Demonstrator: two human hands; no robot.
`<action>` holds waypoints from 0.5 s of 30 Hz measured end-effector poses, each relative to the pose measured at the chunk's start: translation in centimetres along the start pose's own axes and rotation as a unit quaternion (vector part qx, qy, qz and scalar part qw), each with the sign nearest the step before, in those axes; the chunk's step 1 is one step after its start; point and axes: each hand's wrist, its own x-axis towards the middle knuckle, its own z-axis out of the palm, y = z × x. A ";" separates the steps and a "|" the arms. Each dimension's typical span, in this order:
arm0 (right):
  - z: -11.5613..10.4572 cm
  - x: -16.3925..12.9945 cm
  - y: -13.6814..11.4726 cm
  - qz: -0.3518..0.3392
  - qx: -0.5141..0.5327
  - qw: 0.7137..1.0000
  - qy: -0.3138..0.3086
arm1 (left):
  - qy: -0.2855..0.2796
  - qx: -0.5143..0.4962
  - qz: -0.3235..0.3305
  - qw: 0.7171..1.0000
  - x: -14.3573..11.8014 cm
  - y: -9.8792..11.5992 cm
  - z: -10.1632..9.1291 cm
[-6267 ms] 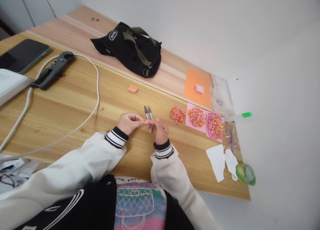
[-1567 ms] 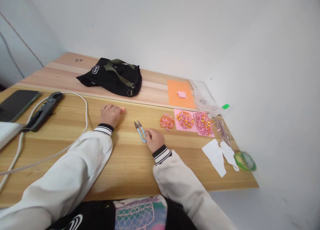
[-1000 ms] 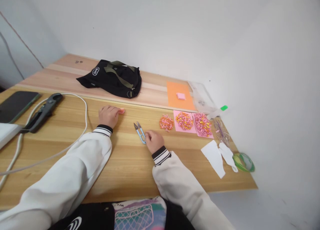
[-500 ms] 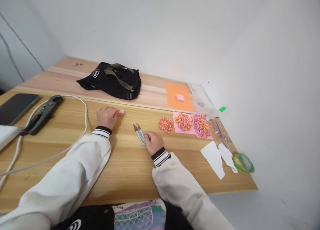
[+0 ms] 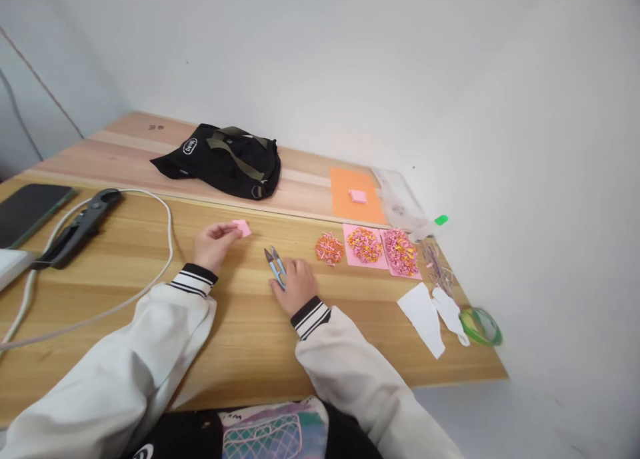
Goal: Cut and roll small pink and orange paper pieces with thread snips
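Observation:
My left hand [image 5: 213, 246] pinches a small square of pink paper [image 5: 243, 228] between thumb and fingers, just above the wooden table. My right hand [image 5: 297, 287] lies around the handle of blue thread snips [image 5: 275, 267], thumb on the near side and fingers on the far side. The snips' dark blades point away from me, their tips slightly apart. To the right of this hand sits a small pile of orange and pink paper bits [image 5: 329, 248]. Two more piles, one pink and yellow [image 5: 365, 244] and one mostly pink [image 5: 401, 251], rest on pink sheets.
Farther back are a black bag [image 5: 225, 160] and an orange sheet [image 5: 345, 207] bearing a pink paper stack [image 5: 358, 196]. White paper scraps [image 5: 424, 319] and a green tape roll [image 5: 480, 326] lie at right. A phone [image 5: 33, 209], black-handled tool [image 5: 83, 229] and white cable [image 5: 169, 236] occupy the left.
My left hand has turned and lifted the pink paper, showing its flat face. My right hand has shifted left, from beside the snips onto their handle, with its fingers spreading around it.

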 end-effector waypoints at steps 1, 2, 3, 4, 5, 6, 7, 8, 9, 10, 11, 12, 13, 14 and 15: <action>0.0 0.0 -0.3 -0.006 -0.013 1.000 -0.004 | -0.009 -0.029 -0.028 0.999 -0.5 -0.1 0.4; 0.0 -0.1 -0.4 -0.007 -0.021 1.000 -0.008 | -0.020 -0.047 -0.053 0.997 -0.9 -0.1 0.7; 0.0 -0.1 -0.6 -0.005 -0.024 1.000 -0.014 | -0.031 -0.056 -0.074 0.995 -1.2 -0.1 1.0; 0.0 -0.1 -0.6 -0.004 -0.022 1.000 -0.019 | -0.045 -0.060 -0.092 0.993 -1.6 -0.1 1.2; 0.0 -0.1 -0.6 -0.002 -0.016 1.000 -0.022 | -0.060 -0.063 -0.106 0.991 -1.9 -0.1 1.4; 0.0 -0.1 -0.5 0.000 -0.006 1.000 -0.020 | -0.073 -0.067 -0.117 0.988 -2.1 -0.1 1.5; 0.1 -0.1 -0.4 0.001 0.010 1.000 -0.011 | -0.086 -0.074 -0.126 0.986 -2.4 -0.1 1.6; 0.2 -0.1 -0.3 0.003 0.034 0.999 0.005 | -0.097 -0.080 -0.132 0.983 -2.6 -0.1 1.6; 0.3 0.0 -0.1 0.006 0.065 0.998 0.028 | -0.111 -0.085 -0.137 0.981 -2.9 -0.1 1.7; 0.4 0.0 0.0 0.009 0.101 0.994 0.052 | -0.126 -0.085 -0.138 0.979 -3.2 -0.1 1.7; 0.5 0.0 0.1 0.014 0.139 0.987 0.074 | -0.145 -0.080 -0.133 0.977 -3.5 -0.1 1.8; 0.6 0.0 0.1 0.022 0.174 0.980 0.092 | -0.163 -0.066 -0.121 0.977 -3.9 -0.1 1.8; 0.6 0.0 0.2 0.032 0.206 0.972 0.105 | -0.175 -0.042 -0.098 0.979 -4.3 -0.1 1.9; 0.6 0.0 0.2 0.045 0.232 0.965 0.113 | -0.181 -0.005 -0.060 0.982 -4.6 0.0 1.9; 0.6 0.0 0.2 0.059 0.253 0.959 0.115 | -0.182 0.043 -0.009 0.982 -5.0 0.1 1.9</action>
